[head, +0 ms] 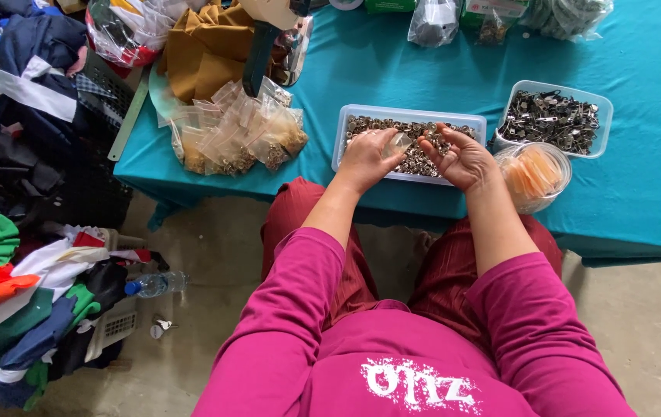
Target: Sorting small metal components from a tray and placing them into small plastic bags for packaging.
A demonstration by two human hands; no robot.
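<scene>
My left hand (367, 158) holds a small clear plastic bag (400, 144) over a clear rectangular tray (346, 123) full of small metal rings. My right hand (462, 158) is palm up beside it, cupping a few of the metal pieces, with fingertips near the bag's mouth. Both hands hover above the tray's near edge. A heap of small filled clear bags (234, 131) lies on the teal table (639, 193) to the left of the tray.
A second clear tray (553, 120) holds metal clips at the right. A round clear tub (533, 176) with orange pieces stands near my right wrist. Brown cloth (203, 50) and packets lie at the table's back. Piled clothes (14, 255) and a water bottle (157, 284) cover the floor at left.
</scene>
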